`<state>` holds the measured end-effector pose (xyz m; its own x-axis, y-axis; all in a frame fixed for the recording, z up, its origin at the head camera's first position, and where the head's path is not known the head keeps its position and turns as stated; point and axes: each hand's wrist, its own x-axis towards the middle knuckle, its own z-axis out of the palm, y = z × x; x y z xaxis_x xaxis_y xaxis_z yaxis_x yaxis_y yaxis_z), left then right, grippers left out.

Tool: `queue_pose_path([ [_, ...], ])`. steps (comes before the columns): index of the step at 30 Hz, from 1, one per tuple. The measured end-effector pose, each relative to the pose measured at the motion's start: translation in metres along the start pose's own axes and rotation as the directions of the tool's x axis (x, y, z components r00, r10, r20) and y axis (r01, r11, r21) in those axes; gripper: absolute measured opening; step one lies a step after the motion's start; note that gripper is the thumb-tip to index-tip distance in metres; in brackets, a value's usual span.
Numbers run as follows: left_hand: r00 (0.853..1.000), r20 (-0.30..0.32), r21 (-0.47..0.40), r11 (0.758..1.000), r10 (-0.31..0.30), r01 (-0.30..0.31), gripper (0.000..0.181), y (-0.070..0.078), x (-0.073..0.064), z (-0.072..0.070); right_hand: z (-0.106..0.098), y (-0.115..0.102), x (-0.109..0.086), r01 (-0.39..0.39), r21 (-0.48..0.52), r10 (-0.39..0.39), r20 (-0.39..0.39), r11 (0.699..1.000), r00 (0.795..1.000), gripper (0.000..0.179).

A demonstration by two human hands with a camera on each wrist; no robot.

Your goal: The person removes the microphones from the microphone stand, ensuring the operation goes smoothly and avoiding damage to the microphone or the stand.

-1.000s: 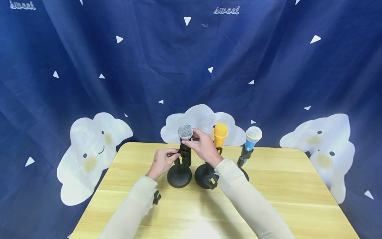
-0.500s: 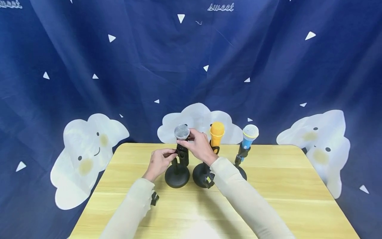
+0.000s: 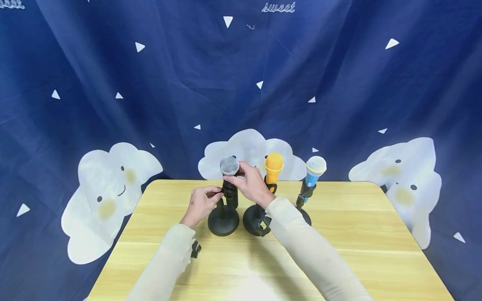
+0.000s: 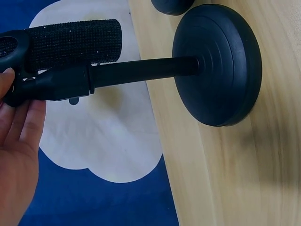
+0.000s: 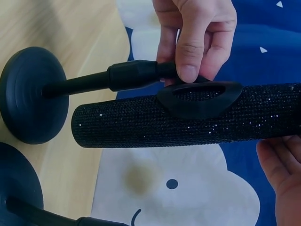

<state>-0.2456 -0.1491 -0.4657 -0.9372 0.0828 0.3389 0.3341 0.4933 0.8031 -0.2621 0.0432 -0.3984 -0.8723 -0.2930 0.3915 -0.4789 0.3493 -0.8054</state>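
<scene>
Along the far edge of the one counter (image 3: 350, 238) are three handheld microphones: one silver-headed black microphone (image 3: 229, 165), one yellow microphone (image 3: 273, 164) and one white-headed blue microphone (image 3: 313, 171), with three round-based desk stands (image 3: 223, 221) and three black clips (image 5: 200, 111), one stand and one clip to each. There are two grips, the left grip (image 3: 199, 205) and the right grip (image 3: 252, 184), two pale sleeves (image 3: 320, 251) and two small black wrist devices (image 3: 265, 225). Behind the far edge, one blue backdrop (image 3: 188, 62) bears three printed clouds (image 3: 250, 144), two "sweet" words (image 3: 278, 7), one cut off, and more than ten white triangles (image 3: 227, 21).
</scene>
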Motion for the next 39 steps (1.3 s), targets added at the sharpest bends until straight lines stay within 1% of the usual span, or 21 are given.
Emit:
queue_pose_path([
  [8, 1.000, 0.003, -0.004, 1.000, -0.022, 0.022, 0.009, 0.002, -0.001, -0.002, 0.000, 0.001, 0.001, 0.009, 0.013, -0.009, 0.016, 1.000, 1.000, 0.038],
  [15, 0.999, -0.001, -0.002, 0.999, -0.047, 0.047, 0.008, 0.005, -0.002, -0.001, -0.003, 0.001, 0.002, -0.006, 0.030, 0.005, 0.040, 1.000, 0.999, 0.037],
  [23, 0.999, 0.008, -0.003, 0.999, -0.032, 0.032, 0.008, 0.006, -0.002, -0.001, -0.007, 0.000, 0.006, 0.008, 0.043, -0.011, 0.078, 0.999, 0.997, 0.036],
  [29, 1.000, 0.007, -0.003, 1.000, -0.025, 0.025, 0.008, 0.006, -0.003, 0.001, -0.010, -0.001, 0.006, -0.003, 0.046, -0.002, 0.109, 0.999, 0.994, 0.036],
  [34, 1.000, 0.013, -0.004, 1.000, -0.020, 0.020, 0.009, 0.007, -0.003, 0.002, -0.014, -0.003, 0.007, 0.010, 0.050, -0.017, 0.141, 0.999, 0.990, 0.036],
  [39, 1.000, 0.019, 0.006, 1.000, -0.013, 0.012, 0.008, 0.008, -0.003, 0.000, -0.015, -0.005, 0.010, 0.008, 0.049, -0.015, 0.143, 0.999, 0.990, 0.037],
])
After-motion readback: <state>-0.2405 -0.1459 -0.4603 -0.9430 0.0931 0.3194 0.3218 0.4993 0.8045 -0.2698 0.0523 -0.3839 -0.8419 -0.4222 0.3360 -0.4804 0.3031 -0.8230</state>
